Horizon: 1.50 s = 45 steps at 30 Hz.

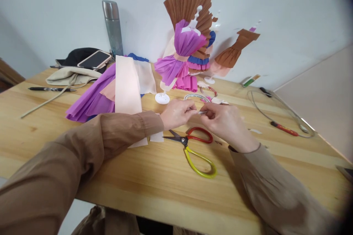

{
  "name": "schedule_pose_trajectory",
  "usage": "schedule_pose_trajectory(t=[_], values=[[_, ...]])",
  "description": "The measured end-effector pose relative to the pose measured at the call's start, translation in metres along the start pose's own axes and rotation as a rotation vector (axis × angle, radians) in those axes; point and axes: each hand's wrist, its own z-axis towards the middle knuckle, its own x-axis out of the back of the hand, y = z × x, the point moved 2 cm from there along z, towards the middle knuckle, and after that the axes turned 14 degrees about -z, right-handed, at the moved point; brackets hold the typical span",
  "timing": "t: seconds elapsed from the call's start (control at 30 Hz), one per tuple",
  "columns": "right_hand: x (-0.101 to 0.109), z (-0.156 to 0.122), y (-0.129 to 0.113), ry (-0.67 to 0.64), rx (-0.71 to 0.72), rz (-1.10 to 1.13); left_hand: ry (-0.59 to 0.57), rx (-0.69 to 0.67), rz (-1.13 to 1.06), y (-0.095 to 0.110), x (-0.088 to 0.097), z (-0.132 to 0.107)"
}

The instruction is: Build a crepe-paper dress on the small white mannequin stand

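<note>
My left hand (pixel 176 113) and my right hand (pixel 227 122) meet above the middle of the table, fingertips pinched. A thin white strip (pixel 202 112) runs between them, with an end in each pinch; its material is too small to tell. Just below lie open scissors (pixel 183 140) with one red and one yellow handle. Behind my hands is a roll of tape (pixel 196 96), partly covered. A small white dress form (pixel 162 98) in a purple crepe paper dress (pixel 187 44) stands further back. Under my left forearm lies a pale peach paper sheet (pixel 128 88).
Purple crepe paper (pixel 92 97) lies at left, near a phone (pixel 95 60), a pen (pixel 52 89) and a steel flask (pixel 113 29). A brown paper dress (pixel 234 51) leans at the back right. A cable with a red-handled tool (pixel 284 128) lies at right.
</note>
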Motion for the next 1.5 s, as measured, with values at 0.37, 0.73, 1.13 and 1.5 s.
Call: schedule_pose_trajectory(t=[0.37,0.73,1.13,1.5], values=[[0.007,-0.004,0.006,0.124,0.023,0.096,0.075,0.233,-0.372,-0.011,-0.004,0.002],[-0.01,-0.007,0.0,0.279,0.049,-0.114,0.129,0.316,-0.465,-0.006,-0.004,0.002],[0.011,0.012,0.054,-0.098,-0.471,0.591,0.042,0.413,-0.606,-0.019,0.003,0.007],[-0.015,0.007,0.135,-0.116,-0.549,0.262,-0.124,0.352,-1.04,-0.014,0.007,0.011]])
